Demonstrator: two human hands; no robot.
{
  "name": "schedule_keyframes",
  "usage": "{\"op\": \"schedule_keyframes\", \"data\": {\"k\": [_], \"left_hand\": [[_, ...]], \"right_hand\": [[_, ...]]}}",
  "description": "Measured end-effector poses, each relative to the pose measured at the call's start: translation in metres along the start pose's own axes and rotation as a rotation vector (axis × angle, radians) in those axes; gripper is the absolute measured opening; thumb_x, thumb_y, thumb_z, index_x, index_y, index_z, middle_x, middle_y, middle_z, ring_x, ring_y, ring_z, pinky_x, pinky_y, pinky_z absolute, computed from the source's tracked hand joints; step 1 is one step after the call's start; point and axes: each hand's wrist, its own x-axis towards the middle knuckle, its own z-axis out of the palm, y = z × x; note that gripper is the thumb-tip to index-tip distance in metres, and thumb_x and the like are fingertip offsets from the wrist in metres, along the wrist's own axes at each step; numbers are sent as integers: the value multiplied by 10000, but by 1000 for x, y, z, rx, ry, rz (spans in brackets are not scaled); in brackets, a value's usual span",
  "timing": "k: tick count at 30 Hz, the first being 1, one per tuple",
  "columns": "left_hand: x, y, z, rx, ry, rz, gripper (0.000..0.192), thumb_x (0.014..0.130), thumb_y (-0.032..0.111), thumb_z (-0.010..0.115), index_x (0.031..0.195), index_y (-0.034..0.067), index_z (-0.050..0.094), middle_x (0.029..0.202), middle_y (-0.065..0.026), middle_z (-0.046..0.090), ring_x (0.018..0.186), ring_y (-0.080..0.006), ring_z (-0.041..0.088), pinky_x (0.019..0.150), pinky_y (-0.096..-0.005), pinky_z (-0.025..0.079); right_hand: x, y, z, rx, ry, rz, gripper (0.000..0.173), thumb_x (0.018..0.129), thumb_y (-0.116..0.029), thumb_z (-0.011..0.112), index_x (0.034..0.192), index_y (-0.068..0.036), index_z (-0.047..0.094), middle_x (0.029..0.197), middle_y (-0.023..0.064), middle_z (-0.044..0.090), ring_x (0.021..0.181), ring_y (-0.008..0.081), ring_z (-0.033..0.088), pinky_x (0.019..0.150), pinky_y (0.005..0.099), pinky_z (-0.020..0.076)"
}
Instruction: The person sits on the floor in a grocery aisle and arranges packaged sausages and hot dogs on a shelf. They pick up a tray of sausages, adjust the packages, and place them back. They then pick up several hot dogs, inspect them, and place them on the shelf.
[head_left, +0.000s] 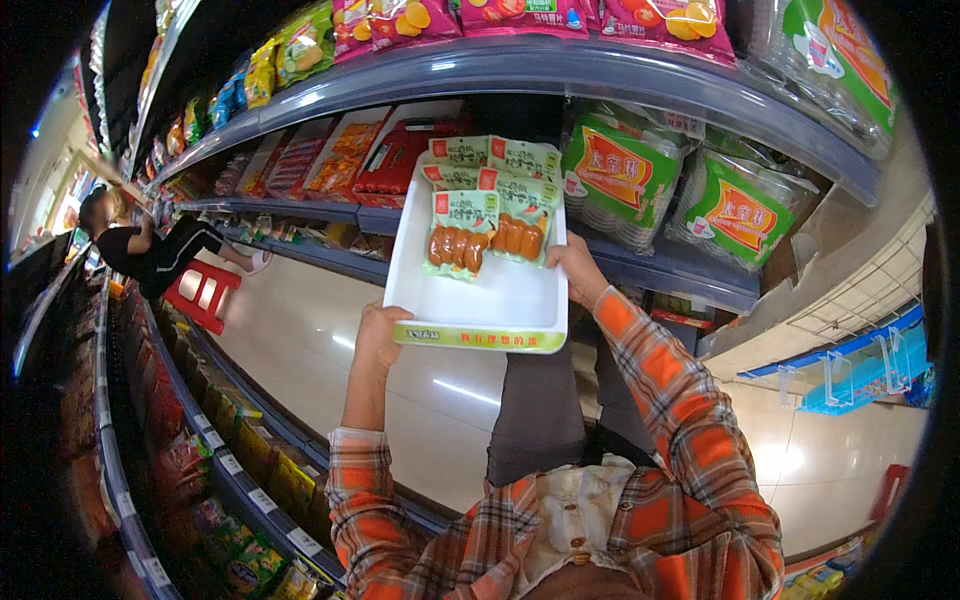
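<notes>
Both my hands hold a white plastic tray (487, 304) in front of the shelves. My left hand (377, 334) grips its near left corner, and my right hand (576, 266) grips the right side. Several vacuum-sealed food packets lie toward the tray's far half. A front packet (459, 236) shows brown, sausage-like pieces through its clear window, with another packet (521, 217) beside it on the right. A green printed strip (480, 337) with writing runs along the tray's near edge. The tray's near part shows bare white plastic.
Packs of plastic cups (615, 172) stand on the shelf to the right of the tray. Snack boxes (341, 161) line it to the left, with chip bags (517, 19) above. Down the aisle, a person (139, 240) sits on a red plastic stool (202, 292). Another shelf row (247, 487) runs along the left.
</notes>
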Motion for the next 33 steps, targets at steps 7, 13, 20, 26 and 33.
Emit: {"op": "schedule_keyframes", "data": {"k": [7,13,20,26,33], "left_hand": [[24,14,-5,56,-53,-1,195,648,-21,510,819,-108,542,734,-132,567,615,-234,569,570,-315,467],[62,12,4,215,-113,112,135,677,2,517,770,-79,571,726,-122,580,634,-210,578,572,-293,463],[107,20,21,87,-174,29,196,638,-56,510,821,-116,546,746,-146,555,618,-247,563,574,-337,464],[151,13,36,-18,-137,-186,121,682,1,522,734,-107,541,718,-173,540,607,-292,554,505,-407,454],[194,13,70,-88,-79,-149,114,753,61,494,816,-21,543,773,-145,537,730,-285,547,688,-419,459]], "right_hand": [[28,4,2,-30,25,-19,445,564,24,461,1008,59,468,873,90,511,755,185,534,654,278,461],[51,8,-17,8,77,25,306,569,13,482,869,59,516,764,75,526,681,195,544,601,290,460],[73,-3,-32,8,122,110,130,591,-33,529,716,2,547,697,64,534,626,175,536,557,288,435],[58,-24,-33,-246,320,70,284,765,-251,561,886,5,567,841,66,565,729,169,537,575,310,459],[3,-16,-65,-441,421,10,348,847,-272,491,1018,30,518,929,86,586,759,137,523,569,258,464]]}}
